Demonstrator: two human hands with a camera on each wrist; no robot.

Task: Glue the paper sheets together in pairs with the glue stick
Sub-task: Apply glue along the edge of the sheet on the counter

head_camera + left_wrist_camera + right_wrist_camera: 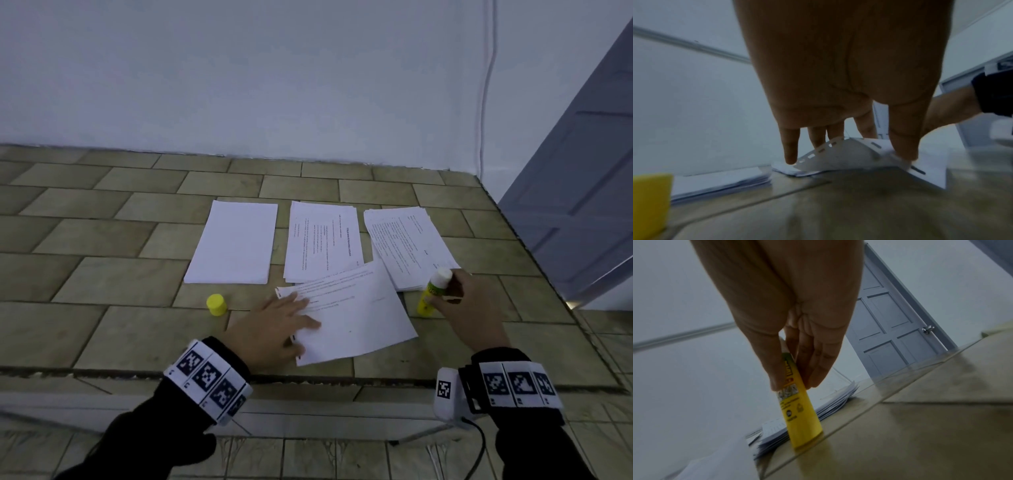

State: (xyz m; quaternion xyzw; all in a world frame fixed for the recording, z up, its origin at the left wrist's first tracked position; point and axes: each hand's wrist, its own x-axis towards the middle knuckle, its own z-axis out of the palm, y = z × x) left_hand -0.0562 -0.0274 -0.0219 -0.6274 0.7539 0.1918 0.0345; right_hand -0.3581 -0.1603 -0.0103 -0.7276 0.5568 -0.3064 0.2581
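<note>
A loose printed sheet [356, 315] lies askew at the front of the tiled surface. My left hand [301, 310] presses on its left edge with straight fingers. In the left wrist view that punched edge [838, 151] arches up under my left hand [838, 133]. My right hand [445, 296] pinches the uncapped yellow glue stick [432, 294], whose base stands on the tiles beside the right paper stack [407, 243]. The right wrist view shows my right hand [793, 384] with thumb and fingers round the glue stick [799, 415]. Its yellow cap [216, 304] stands to the left.
A blank paper stack [233, 241] and a printed stack [323, 240] lie behind the loose sheet. A thin stick [227, 322] lies by the cap. A white wall closes the back, a grey door [582, 205] the right. The surface's front edge [342, 378] runs near my wrists.
</note>
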